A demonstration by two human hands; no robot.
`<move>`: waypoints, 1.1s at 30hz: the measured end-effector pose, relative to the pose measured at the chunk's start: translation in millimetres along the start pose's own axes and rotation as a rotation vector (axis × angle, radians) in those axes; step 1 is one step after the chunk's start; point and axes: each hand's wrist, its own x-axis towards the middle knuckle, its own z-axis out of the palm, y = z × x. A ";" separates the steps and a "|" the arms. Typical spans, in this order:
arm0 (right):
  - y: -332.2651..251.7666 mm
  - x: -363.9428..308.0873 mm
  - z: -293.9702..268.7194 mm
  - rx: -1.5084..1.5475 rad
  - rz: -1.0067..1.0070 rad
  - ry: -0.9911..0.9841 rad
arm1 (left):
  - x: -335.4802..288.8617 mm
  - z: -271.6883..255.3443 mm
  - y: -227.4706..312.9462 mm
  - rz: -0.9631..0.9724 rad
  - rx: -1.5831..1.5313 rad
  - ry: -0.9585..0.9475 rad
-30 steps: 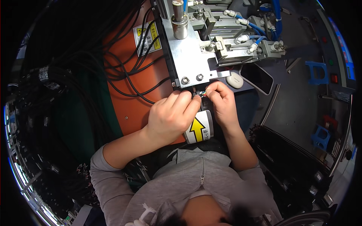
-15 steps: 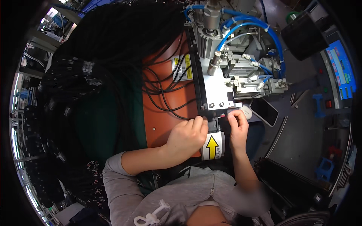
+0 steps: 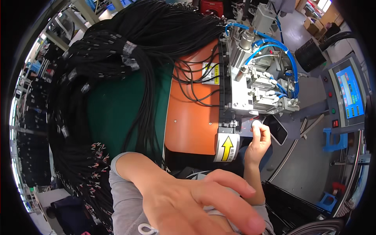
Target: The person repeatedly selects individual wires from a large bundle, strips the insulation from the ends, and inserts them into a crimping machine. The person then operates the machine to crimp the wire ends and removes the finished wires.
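My left hand (image 3: 196, 199) is raised close to the camera, its fingers spread and nothing in them. At the near end of the machine (image 3: 244, 90), my right hand (image 3: 259, 145) has its thumb and fingers drawn together. Their tips are at a small round white object (image 3: 256, 123) beside a dark phone (image 3: 276, 130); whether they grip it or something else is hidden. Between the hands is a curved white guide plate (image 3: 226, 148) with a yellow arrow. Several black cables (image 3: 192, 81) run over the orange plate (image 3: 192, 133) to the machine's black rail (image 3: 222, 78).
Thick bundles of black cable (image 3: 105, 51) lie heaped over the green surface (image 3: 113, 105) at left. Blue air tubes (image 3: 291, 58) arch over the machine's cylinders. A control panel with a lit screen (image 3: 349, 92) stands at right, and blue stools (image 3: 335, 139) are on the floor.
My left hand has left the rail's near end and come up toward the camera, its fingers opening. My right hand has shifted slightly right and down. The view has tilted, showing more background.
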 end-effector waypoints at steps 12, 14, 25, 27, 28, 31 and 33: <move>-33.3 -27.1 41.5 -0.141 -0.341 -0.456 | 82.0 -53.4 53.0 0.115 0.340 0.135; -38.0 -18.3 65.4 -0.187 -0.260 -0.693 | 143.3 -97.7 28.8 0.084 0.531 -0.332; 26.6 29.2 249.0 -0.081 0.536 -0.811 | 250.0 -291.2 -83.2 -0.634 0.551 0.097; 19.6 6.0 262.7 0.106 0.653 -0.856 | 276.4 -311.9 -70.2 -0.482 0.826 0.194; 25.1 -4.3 265.4 0.167 0.689 -0.845 | 288.8 -323.5 -67.5 -0.506 0.962 0.223; 60.3 -14.2 283.4 0.268 -0.152 -1.050 | 333.3 -362.7 -54.0 -0.627 1.004 0.287; 93.1 0.3 287.8 0.305 -0.864 -0.926 | 327.4 -344.2 -75.7 -0.617 1.114 0.239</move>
